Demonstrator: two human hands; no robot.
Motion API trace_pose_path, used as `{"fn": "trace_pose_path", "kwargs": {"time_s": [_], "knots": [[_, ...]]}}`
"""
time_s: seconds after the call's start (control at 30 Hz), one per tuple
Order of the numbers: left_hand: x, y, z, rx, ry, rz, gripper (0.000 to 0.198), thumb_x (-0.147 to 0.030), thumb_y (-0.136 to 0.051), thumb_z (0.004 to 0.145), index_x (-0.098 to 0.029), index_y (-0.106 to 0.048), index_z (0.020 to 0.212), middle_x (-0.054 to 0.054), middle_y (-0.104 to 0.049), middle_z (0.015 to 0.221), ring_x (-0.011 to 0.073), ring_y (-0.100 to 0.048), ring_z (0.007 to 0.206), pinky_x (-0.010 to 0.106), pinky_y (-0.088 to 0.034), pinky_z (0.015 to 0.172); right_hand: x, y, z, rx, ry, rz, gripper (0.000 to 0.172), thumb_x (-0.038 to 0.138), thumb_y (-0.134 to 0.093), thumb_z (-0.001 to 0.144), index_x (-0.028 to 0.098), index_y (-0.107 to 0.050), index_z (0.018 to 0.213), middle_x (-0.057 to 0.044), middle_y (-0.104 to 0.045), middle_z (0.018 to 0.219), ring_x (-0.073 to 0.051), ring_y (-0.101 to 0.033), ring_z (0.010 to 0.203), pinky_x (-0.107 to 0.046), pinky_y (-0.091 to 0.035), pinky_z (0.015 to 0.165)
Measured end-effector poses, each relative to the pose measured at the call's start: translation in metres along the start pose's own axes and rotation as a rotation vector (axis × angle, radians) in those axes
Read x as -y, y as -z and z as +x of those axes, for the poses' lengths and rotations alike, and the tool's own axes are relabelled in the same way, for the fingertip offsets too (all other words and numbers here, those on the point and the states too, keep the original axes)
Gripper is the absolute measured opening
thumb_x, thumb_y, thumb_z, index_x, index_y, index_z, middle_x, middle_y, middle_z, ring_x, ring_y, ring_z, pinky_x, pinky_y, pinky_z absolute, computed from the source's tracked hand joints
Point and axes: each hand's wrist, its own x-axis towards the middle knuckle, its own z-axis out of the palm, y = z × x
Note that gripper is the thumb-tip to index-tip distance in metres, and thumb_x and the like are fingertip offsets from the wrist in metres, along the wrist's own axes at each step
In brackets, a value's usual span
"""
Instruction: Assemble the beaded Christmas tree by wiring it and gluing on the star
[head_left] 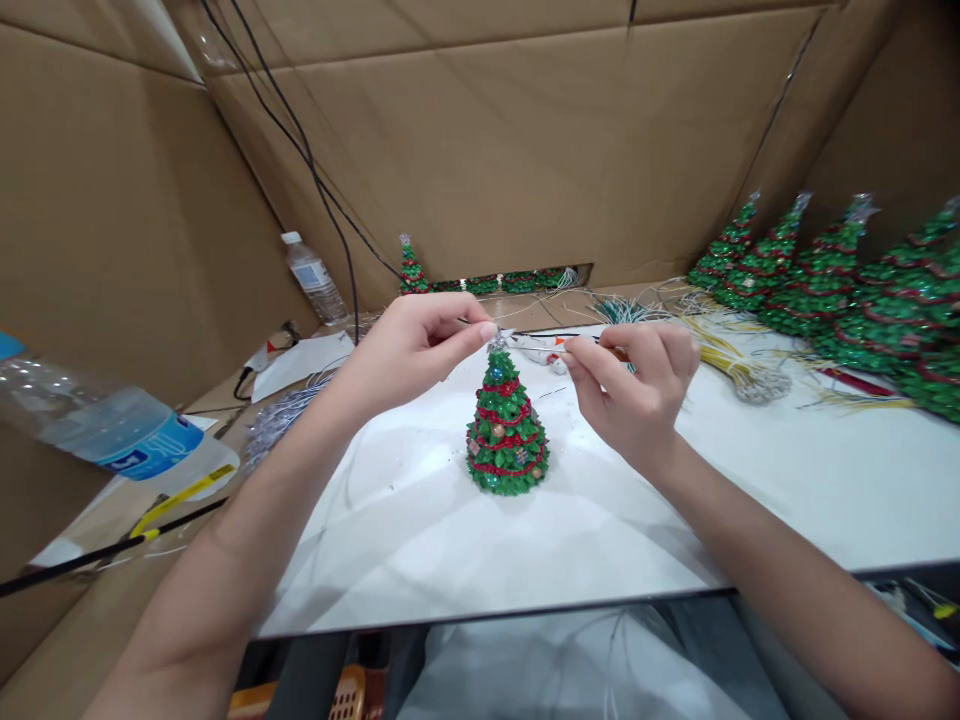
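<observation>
The right hand pinches a thin wire between thumb and forefinger, its other fingers curled in towards the palm. The wire points left, to the silvery star on top of a small Christmas tree. The left hand comes in from the other side, its thumb and forefinger drawn together right beside the star; whether they grip the star or something thin cannot be told.

The tree stands upright on the white worktop, between the two forearms, green with red garlands and small coloured baubles.

Beyond the right hand lie a bundle of yellow wires and a bunch of green and white wires. Further right, a row of similar trees stands along the side. Another small tree stands at the back, near a slot in the cardboard wall.

On the left, pale wires lie beyond the forearm, with a sheet of paper near them. A small bottle leans behind the paper, and a large water bottle is tilted at the far left. Black cables hang down in front of the cardboard. Below the worktop's near edge, part of an orange basket shows.
</observation>
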Motion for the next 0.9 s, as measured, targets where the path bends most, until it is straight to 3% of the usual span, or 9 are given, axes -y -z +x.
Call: {"fn": "trace_pose_path", "kwargs": {"time_s": [0.37,0.57,0.67,0.8,0.9], "knots": [[0.001,-0.001,0.000,0.002,-0.004,0.008,0.021,-0.032,-0.056,0.091,-0.017,-0.061,0.076,-0.007,-0.041,0.045,0.0070,-0.032,0.039,0.020,-0.023,0.038,0.003,0.000,0.001,0.011,-0.094,0.095,0.017,0.034,-0.059,0.094,0.029,-0.072,0.084,-0.005,-0.058,0.080,-0.017,-0.048,0.078,-0.036,-0.034,0.077],[0.001,-0.001,0.001,0.007,0.012,-0.030,0.022,-0.034,-0.057,0.090,-0.017,-0.061,0.077,-0.007,-0.041,0.046,0.0080,-0.034,0.039,0.021,-0.026,0.038,0.004,0.003,0.005,-0.019,-0.059,0.049,0.015,0.030,-0.062,0.092,0.026,-0.071,0.081,-0.006,-0.060,0.077,-0.017,-0.049,0.075,-0.034,-0.036,0.071],[0.000,-0.002,0.000,-0.035,-0.012,0.028,0.020,-0.032,-0.057,0.090,-0.017,-0.064,0.079,-0.006,-0.041,0.050,0.0086,-0.035,0.043,0.022,-0.025,0.040,0.003,0.003,0.005,-0.028,-0.041,0.048,0.012,0.028,-0.064,0.090,0.025,-0.071,0.080,-0.006,-0.061,0.077,-0.018,-0.048,0.075,-0.034,-0.037,0.071],[-0.003,-0.004,-0.006,-0.147,-0.107,0.099,0.014,-0.029,-0.060,0.087,-0.020,-0.066,0.096,-0.008,-0.038,0.052,0.0095,-0.031,0.045,0.024,-0.027,0.043,0.002,0.003,0.004,0.030,-0.079,0.068,0.017,0.031,-0.060,0.093,0.026,-0.071,0.082,-0.006,-0.060,0.078,-0.018,-0.048,0.076,-0.035,-0.036,0.073],[-0.005,-0.007,-0.010,-0.163,-0.159,0.163,0.017,-0.030,-0.065,0.083,-0.022,-0.066,0.098,-0.008,-0.045,0.055,0.0097,-0.037,0.046,0.024,-0.033,0.046,0.002,0.003,0.004,0.060,-0.101,0.098,0.018,0.033,-0.057,0.094,0.027,-0.070,0.083,-0.006,-0.058,0.079,-0.018,-0.046,0.078,-0.035,-0.034,0.074]]}}
